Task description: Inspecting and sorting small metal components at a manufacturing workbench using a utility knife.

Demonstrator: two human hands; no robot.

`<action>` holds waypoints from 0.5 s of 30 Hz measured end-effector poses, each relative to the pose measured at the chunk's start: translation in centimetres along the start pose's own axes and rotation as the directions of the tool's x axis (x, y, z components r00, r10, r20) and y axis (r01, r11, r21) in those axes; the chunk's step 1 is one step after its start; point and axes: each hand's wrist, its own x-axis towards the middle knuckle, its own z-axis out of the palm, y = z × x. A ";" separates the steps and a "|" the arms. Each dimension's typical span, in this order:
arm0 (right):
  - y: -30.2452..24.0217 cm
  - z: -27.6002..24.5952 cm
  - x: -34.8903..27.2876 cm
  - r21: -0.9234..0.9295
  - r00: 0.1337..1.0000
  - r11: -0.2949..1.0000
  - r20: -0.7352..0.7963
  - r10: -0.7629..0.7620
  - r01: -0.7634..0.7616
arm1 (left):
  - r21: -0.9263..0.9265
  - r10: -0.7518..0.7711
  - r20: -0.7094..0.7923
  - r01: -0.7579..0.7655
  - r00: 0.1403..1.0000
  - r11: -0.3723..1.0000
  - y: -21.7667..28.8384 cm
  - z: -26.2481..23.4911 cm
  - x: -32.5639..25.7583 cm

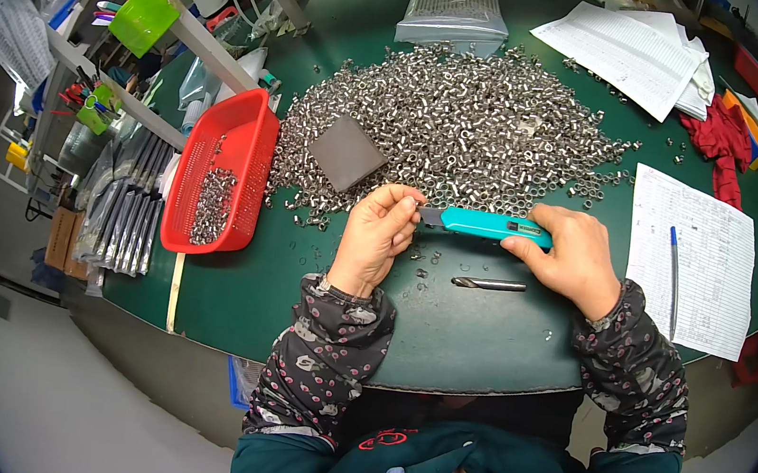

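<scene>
My right hand [578, 255] is closed around a teal utility knife [481, 224], held level above the green table with its blade [431, 216] pointing left. At the blade's tip, the fingers of my left hand [378, 233] are pinched together. Whatever sits in that pinch is too small and covered to make out. Just beyond both hands spreads a large heap of small shiny metal rings [471, 119]. A drill bit [488, 284] lies on the table below the knife, with a few loose rings and thin shavings [422, 273] to its left.
A red basket [256, 192] with some rings stands at the left. On the heap rests a dark square block [348, 154]. Papers [689, 249] with a blue pen [673, 275] lie right; a plastic-wrapped stack [456, 3], more sheets [619, 53] and red cloth [722, 138] are farther back.
</scene>
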 end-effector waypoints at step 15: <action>0.0 0.0 -0.2 -0.160 0.970 0.976 -0.168 -0.175 0.148 | 0.085 -0.030 -0.065 0.036 0.997 0.996 0.0 0.3 0.0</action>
